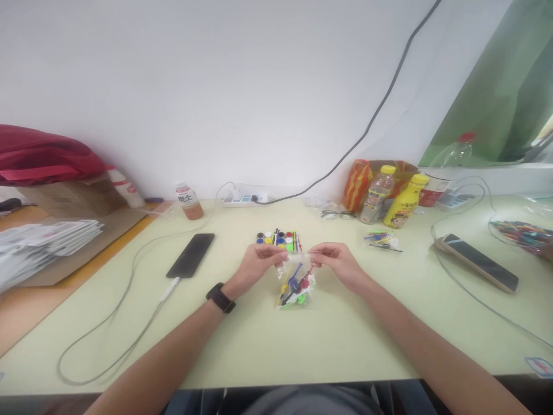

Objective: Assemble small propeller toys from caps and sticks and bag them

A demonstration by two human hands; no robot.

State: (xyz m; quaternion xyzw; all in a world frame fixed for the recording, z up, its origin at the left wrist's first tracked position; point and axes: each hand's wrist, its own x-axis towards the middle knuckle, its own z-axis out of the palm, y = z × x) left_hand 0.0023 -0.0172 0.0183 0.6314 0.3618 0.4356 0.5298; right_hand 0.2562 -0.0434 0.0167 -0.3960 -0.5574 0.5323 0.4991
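Observation:
My left hand [264, 259] and my right hand [334, 260] pinch the two top corners of a small clear plastic bag [296, 302] between thumb and fingers. Inside the bag lie colourful plastic pieces: blue, red, yellow, white, black and green sticks and discs. Just behind my hands, several coloured round caps [280, 241] and thin sticks [296, 241] lie in rows on the table. To the right of my right hand sits another clear bag [381, 240] with similar coloured pieces.
Left of my hands a black phone [190, 255] is plugged into a cable [132, 271]. Bottles [189, 202], a yellow bottle [404, 203], eyeglasses [337, 215] and a power strip [239, 200] stand along the wall. A second phone [480, 262] and a bag of coloured sticks [522, 231] lie right.

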